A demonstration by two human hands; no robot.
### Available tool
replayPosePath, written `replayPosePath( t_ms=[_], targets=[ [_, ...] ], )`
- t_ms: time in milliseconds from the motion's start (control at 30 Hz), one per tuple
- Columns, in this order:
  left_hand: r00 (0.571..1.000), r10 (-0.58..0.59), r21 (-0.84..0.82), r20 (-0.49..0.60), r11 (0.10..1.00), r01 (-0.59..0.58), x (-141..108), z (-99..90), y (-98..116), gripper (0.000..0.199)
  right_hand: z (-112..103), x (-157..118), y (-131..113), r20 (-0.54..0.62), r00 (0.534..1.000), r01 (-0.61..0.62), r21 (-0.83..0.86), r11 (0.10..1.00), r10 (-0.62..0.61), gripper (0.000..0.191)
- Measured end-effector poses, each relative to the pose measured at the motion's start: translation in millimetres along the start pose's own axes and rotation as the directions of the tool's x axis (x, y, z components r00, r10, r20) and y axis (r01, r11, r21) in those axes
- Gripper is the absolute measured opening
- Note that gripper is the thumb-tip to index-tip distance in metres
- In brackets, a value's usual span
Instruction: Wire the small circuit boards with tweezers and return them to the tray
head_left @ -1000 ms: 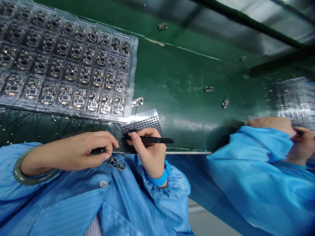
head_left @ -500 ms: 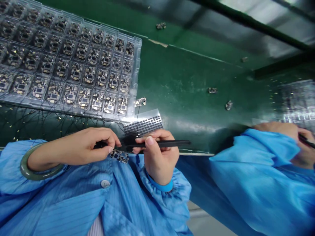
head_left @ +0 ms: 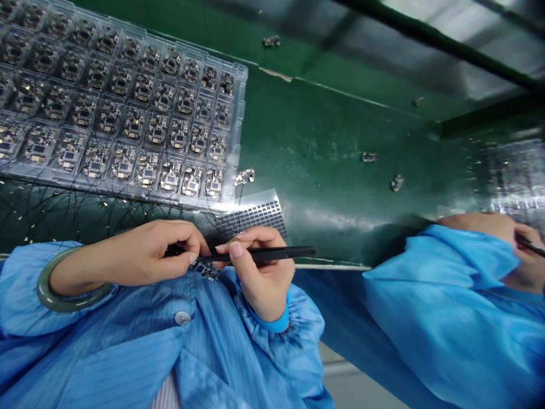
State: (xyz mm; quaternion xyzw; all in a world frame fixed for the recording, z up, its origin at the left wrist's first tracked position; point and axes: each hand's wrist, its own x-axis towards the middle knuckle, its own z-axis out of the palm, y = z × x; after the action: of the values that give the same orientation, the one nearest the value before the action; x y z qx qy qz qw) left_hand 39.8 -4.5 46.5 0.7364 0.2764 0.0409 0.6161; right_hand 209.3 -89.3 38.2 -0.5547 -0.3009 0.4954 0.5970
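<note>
Pinching a small circuit board [head_left: 204, 270] at its edge, my left hand [head_left: 136, 258] holds a narrow grip, thumb and fingers closed on it right over the front of my blue smock [head_left: 106, 355]. My right hand [head_left: 259, 278] is closed just as narrowly around black tweezers [head_left: 268, 255], whose tips reach in at that board beside my left fingers; I cannot tell whether they are biting on it. A jade bangle [head_left: 51, 289] circles my left wrist, and a blue wristband [head_left: 272, 324] sits at my right cuff. Just beyond my hands lies a dark perforated grid on clear film [head_left: 255, 217], touching the corner of a clear plastic tray [head_left: 240, 108] packed with rows of circuit boards in separate cells. One loose board [head_left: 244, 177] lies just beside that corner, and thin black wires [head_left: 63, 207] trail below the tray across the green workbench [head_left: 323, 142]. Other small pieces [head_left: 368, 157] lie scattered on the green surface. To my right, a co-worker's blue sleeve [head_left: 434, 295] and hand [head_left: 528, 250] work apart from mine.
</note>
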Motion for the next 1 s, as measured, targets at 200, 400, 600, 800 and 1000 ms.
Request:
replayPosePath(
  t_ms=[200, 400, 600, 800, 1000],
  targets=[
    [1.0, -0.006, -0.023, 0.008, 1.0, 0.006, 0, 0.2, 0, 0.01, -1, 1, 3, 0.051, 0.993, 0.104, -0.043, 0.994, -0.102, 0.01],
    [1.0, 0.004, -0.018, 0.006, 1.0, -0.004, -1, -0.4, 1, 0.01, -1, 0, 5, 0.072, 0.976, 0.208, -0.058, 0.976, -0.203, 0.013],
    [1.0, 0.022, -0.014, -0.006, 1.0, -0.022, -1, 0.1, 0, 0.01, -1, -2, 7, 0.071, 0.963, 0.268, -0.096, 0.959, -0.262, 0.015],
    [0.999, 0.039, -0.017, -0.021, 0.999, -0.04, 0, 0.7, -1, 0.01, -5, -2, 12, 0.089, 0.948, 0.316, -0.136, 0.939, -0.306, 0.018],
    [0.999, 0.042, -0.02, -0.029, 0.999, -0.042, 0, 1.0, -1, 0.01, -9, -5, 16, 0.115, 0.921, 0.389, -0.244, 0.888, -0.372, 0.024]
  ],
)
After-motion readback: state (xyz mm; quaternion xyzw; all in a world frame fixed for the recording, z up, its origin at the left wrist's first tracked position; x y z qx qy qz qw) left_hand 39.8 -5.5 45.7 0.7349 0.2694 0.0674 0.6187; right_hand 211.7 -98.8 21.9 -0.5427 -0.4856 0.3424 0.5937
